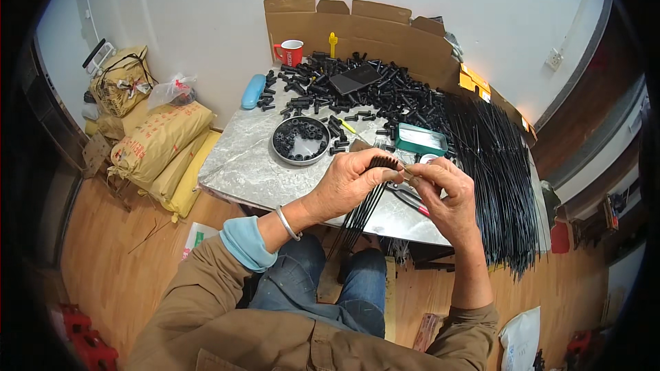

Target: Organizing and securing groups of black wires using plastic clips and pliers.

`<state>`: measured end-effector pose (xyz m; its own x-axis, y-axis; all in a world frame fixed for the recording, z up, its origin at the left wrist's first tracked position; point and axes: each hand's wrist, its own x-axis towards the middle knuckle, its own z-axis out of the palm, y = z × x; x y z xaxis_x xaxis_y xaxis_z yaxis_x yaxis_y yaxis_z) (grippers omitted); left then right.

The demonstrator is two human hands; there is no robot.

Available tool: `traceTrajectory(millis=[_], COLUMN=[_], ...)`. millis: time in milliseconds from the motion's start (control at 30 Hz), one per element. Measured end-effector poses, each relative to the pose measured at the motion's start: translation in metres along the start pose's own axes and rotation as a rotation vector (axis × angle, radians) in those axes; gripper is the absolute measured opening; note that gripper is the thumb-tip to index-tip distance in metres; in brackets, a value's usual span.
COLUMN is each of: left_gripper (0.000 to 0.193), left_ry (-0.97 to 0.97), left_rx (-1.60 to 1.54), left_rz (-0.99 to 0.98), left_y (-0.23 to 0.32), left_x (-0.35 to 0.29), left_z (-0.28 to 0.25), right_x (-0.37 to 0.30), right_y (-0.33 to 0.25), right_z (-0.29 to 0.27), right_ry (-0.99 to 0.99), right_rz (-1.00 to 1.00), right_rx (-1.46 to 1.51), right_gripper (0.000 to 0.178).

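My left hand (350, 180) is closed around several thin black rods (364, 216), fanned side by side, their lower ends hanging past the table's front edge. At their upper ends my right hand (443, 185) meets it, thumb and forefinger pinched on something small and thin that I cannot make out. Under the hands lie pliers (407, 196) with dark and red handles, partly covered. Just beyond is a teal box (421, 139) of thin pale pieces. To the left, a round metal bowl (280, 153) contains small black ring-like parts.
A pile of short black tubular parts (405, 99) covers the table's back, with a dark flat device (354, 79) on it. A red mug (291, 53) and blue case (254, 91) stand left. Long black rods (491, 178) overhang the right edge. Cardboard (357, 31) walls the back; sacks (161, 141) lie left.
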<state>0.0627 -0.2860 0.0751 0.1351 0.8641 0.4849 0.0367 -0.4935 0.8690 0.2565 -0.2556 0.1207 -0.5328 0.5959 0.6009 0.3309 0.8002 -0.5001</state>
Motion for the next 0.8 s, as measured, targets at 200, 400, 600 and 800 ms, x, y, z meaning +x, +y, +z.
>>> traceTrajectory(millis=[200,400,600,800], left_gripper=[0.013,0.013,0.015,0.016], left_ry=[0.006,-0.009,-0.057,-0.092], left_rx=[-0.004,-0.02,-0.011,0.003], left_rz=[-0.002,-0.009,-0.011,-0.028], left_y=[0.002,0.001,0.003,0.005], left_x=[-0.001,0.0,0.001,0.001], left_z=[-0.001,0.001,0.0,0.0], right_x=[-0.002,-0.002,0.003,0.0], right_y=[0.0,-0.001,-0.005,0.01], right_z=[0.0,-0.001,-0.008,-0.01], right_ry=[0.022,0.029,0.041,-0.053], right_rz=[0.004,-0.012,0.049,0.265], right_rx=[0.011,-0.004,0.092,0.318], right_gripper=[0.015,0.015,0.006,0.015])
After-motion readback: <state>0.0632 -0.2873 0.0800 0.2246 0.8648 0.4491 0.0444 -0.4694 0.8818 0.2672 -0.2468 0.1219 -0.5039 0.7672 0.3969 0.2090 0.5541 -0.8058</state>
